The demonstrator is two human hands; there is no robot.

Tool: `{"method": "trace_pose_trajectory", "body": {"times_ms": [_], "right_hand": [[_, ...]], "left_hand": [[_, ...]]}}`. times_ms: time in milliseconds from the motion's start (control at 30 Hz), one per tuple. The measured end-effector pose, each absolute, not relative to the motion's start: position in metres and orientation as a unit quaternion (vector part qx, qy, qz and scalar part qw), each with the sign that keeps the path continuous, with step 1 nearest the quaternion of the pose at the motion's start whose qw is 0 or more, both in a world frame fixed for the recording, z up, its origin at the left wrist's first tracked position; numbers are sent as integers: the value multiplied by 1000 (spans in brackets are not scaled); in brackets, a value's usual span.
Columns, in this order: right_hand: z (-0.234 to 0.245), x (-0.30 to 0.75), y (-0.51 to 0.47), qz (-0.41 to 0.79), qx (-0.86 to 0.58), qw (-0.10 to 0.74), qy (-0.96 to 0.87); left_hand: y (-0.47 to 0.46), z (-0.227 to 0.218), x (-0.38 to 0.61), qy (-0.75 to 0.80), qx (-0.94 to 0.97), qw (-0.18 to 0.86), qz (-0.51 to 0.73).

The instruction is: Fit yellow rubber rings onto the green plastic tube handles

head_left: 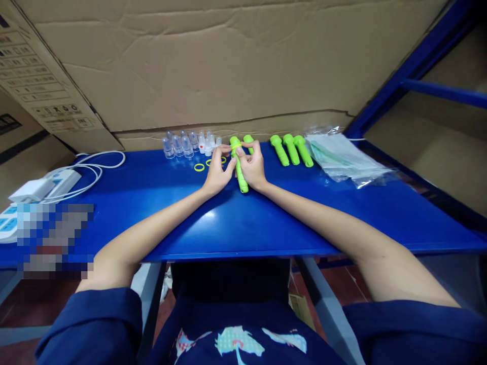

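Both my hands meet at the far middle of the blue table [266, 223]. My right hand [253, 167] is closed round a bright green plastic torch body [242, 180] that lies pointing toward me. My left hand [216, 172] pinches at its upper end, where a yellow ring sits near the head. A second green torch body [248, 139] lies just behind my fingers. Loose yellow rings [199, 167] lie on the table left of my left hand.
Three green torch bodies [291, 149] lie in a row to the right, beside clear plastic bags [342, 157]. Several small clear caps [186, 144] stand at the back. A white power strip and cable [57, 182] sit at the left. Cardboard walls the back.
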State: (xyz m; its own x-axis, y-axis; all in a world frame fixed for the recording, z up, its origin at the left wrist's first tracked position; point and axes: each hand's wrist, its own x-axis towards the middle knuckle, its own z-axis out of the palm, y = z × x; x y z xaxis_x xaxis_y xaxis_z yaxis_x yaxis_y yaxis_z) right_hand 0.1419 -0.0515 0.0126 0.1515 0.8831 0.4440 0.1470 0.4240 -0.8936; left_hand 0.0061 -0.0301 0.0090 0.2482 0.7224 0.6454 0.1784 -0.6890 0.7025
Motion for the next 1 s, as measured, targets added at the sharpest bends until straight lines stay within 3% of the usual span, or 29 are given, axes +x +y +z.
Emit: {"method": "trace_pose_trajectory", "body": {"times_ms": [400,700,1000], "right_hand": [[11,148,-50,235,-458,621,-592],[14,147,-55,261,-451,609,-598],[16,146,-55,251,-450,609,-603]], "left_hand": [[-32,5,11,286,772,266,501],[-26,15,2,300,768,282,491],[-18,15,0,290,744,375,471]]}}
